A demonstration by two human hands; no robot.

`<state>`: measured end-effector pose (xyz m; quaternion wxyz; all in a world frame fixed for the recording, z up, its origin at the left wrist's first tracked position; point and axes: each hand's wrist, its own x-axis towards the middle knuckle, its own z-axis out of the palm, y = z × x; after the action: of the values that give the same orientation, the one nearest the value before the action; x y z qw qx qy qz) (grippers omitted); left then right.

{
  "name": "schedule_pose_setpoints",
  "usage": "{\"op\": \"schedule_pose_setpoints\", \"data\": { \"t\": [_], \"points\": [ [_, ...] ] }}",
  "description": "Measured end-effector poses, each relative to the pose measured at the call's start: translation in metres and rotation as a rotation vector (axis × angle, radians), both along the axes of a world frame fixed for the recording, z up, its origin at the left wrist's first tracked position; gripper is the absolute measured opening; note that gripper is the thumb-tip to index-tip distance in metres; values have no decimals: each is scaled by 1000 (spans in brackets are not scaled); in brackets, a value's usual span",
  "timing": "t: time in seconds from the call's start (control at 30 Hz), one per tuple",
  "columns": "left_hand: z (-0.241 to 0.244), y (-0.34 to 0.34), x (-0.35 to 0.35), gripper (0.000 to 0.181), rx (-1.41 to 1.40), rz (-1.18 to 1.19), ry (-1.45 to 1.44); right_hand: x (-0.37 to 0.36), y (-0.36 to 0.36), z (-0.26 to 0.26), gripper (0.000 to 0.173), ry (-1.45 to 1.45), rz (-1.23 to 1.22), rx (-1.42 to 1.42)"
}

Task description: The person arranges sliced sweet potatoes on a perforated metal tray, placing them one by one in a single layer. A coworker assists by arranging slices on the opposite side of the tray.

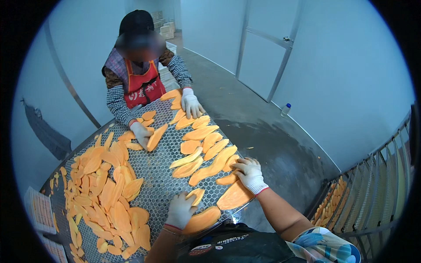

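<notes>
My left hand (181,210), in a white glove, grips a small orange slice (197,196) that looks like sweet potato, above the near edge of a mesh tray (158,184). My right hand (249,172), gloved too, rests with spread fingers on slices at the tray's right edge; whether it grips one I cannot tell. Close to it lie a short slice (227,178) and a broad slice (236,195). A long wavy slice (213,166) lies further in, among rows of spaced slices. Near my left hand a thick slice (202,221) lies along the front edge.
A big heap of slices (111,194) covers the left side. Across the tray, a co-worker in a red apron (144,87) holds a slice (157,137) and touches others. White crates (41,210) stand at left. A metal rack (365,190) with slices is at right; a bottle (285,110) stands by the wall.
</notes>
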<state>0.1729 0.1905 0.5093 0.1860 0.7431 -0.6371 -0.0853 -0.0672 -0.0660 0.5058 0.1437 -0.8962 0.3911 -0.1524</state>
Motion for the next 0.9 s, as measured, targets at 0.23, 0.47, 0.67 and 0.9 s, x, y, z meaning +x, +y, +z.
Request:
{"op": "schedule_pose_setpoints", "data": {
  "t": [0.23,0.47,0.67,0.9],
  "points": [
    [-14,-52,-49,54,-35,55,-36,-1,11,3,27,-73,24,-32],
    [-17,-14,-15,43,-114,148,427,3,17,4,26,-103,60,-46],
    [-23,68,158,67,66,728,-224,26,25,13,28,-185,86,-40],
    [-22,79,196,68,372,487,-262,44,28,12,27,-199,125,-102]
  ]
}}
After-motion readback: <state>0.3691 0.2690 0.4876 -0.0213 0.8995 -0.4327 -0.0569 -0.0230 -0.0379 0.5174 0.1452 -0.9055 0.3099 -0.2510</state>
